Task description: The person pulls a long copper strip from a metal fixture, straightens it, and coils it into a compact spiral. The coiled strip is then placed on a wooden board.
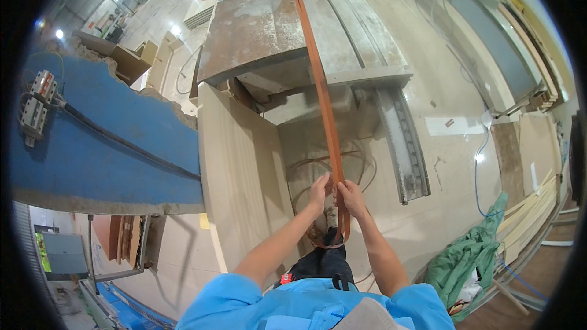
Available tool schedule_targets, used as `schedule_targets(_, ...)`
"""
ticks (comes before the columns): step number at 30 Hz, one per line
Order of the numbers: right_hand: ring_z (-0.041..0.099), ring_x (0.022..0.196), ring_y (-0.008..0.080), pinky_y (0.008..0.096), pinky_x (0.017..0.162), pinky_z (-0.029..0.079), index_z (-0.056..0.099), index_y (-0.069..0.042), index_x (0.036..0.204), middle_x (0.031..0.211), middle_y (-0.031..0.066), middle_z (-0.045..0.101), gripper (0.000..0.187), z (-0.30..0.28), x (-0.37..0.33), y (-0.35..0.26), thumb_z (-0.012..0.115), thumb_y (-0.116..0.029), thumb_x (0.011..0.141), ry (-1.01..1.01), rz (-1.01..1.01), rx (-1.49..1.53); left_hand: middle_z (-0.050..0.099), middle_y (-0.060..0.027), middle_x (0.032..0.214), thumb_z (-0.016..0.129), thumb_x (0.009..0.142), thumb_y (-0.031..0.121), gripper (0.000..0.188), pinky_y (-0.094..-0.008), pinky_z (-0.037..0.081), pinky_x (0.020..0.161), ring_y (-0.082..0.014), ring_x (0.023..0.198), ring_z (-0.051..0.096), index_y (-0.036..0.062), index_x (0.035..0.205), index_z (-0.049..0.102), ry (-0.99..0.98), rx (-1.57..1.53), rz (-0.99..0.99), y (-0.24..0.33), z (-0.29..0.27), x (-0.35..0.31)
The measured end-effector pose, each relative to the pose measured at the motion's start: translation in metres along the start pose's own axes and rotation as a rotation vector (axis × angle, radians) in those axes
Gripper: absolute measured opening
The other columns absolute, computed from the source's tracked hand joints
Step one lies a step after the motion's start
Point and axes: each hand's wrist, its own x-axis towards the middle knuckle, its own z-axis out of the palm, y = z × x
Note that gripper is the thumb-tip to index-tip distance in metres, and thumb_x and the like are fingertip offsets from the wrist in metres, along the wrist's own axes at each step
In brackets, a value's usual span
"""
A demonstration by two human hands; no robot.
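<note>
A long orange-brown strip of edge banding (326, 101) runs from the machine's top down toward me, and its lower end loops below my hands. My right hand (352, 198) is closed around the strip, thumb and fingers pinching its edge. Just left of it, my left hand (318, 194) has its fingers curled together close beside the strip. Whether those fingers hold the strip's edge is hidden from this angle. Loose brown coils (306, 164) lie on the floor beyond my hands, around my foot.
A worn metal machine table (257, 27) stands ahead, with a rail (403, 146) jutting toward me on its right. A pale wooden panel (235, 177) rises at my left, beside a blue surface (122, 146) carrying electrical switches. Green cloth (465, 263) and wood strips lie at right.
</note>
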Motion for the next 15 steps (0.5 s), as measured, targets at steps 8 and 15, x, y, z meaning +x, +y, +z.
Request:
schedule_targets(8,0.067,0.069,0.0176,0.0329,0.064,0.057,0.057,-0.004,0.102,0.080,0.0059,0.064,0.023,0.001,-0.006,-0.001,0.054,-0.025,0.109,0.001,0.036,0.062,0.063,-0.0007,0.079,0.061,0.104,0.038,0.037,-0.0332,0.043,0.068,-0.0136,0.074,0.055,0.0030,0.093,0.068,0.182,0.328,0.244,0.058,0.033,0.078)
schedule_targets(15,0.070,0.076,0.0180,0.0327,0.067,0.059,0.059,-0.003,0.100,0.085,0.0066,0.067,0.025,-0.001,-0.005,-0.019,0.054,-0.027,0.109,0.122,-0.006,0.051,0.061,-0.0029,0.071,0.056,0.107,0.031,0.039,-0.0325,0.045,0.059,-0.0139,0.063,0.056,0.0013,0.084,0.065,0.319,0.380,0.242,0.080,0.037,0.082)
